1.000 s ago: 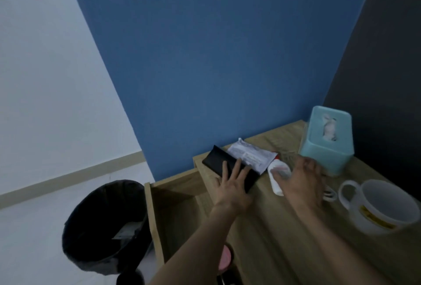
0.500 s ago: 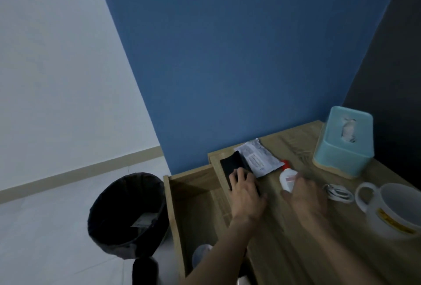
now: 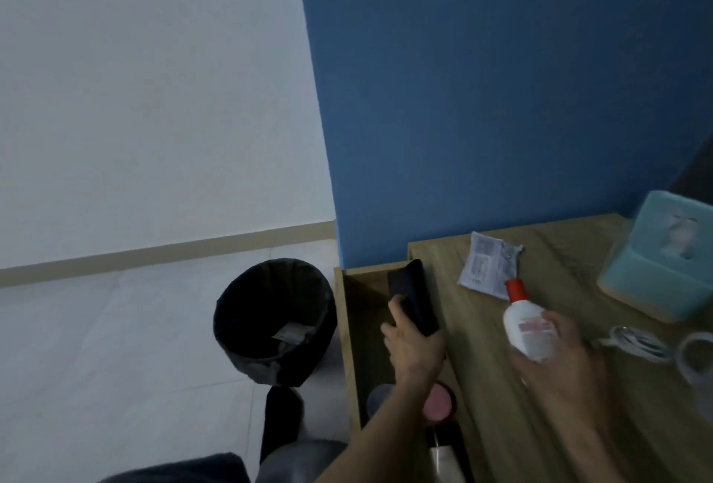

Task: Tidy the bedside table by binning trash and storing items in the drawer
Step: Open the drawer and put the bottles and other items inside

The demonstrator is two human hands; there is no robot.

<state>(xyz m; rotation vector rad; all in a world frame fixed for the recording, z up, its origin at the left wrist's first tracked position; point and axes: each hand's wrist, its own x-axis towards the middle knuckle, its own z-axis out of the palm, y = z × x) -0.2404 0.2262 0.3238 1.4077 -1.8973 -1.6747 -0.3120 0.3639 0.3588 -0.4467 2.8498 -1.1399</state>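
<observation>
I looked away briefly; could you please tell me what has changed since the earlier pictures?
The left hand, earlier flat on the black case, now grips it and has moved it left, over the edge of the open drawer. The right hand has lifted the white bottle. Wrapper, tissue box and cable stayed put.

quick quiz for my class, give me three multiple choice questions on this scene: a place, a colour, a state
1. Where does the bin stand? A on a shelf B on the floor beside the drawer C inside the drawer
2. What colour is the cap of the bottle? A green B black C red
3. What is the left hand doing? A gripping the black case B lying flat C hanging idle

1 B: it sits on the pale floor by the open drawer.
2 C: a red cap tops the white bottle in the right hand.
3 A: its fingers curl round the case.
</observation>
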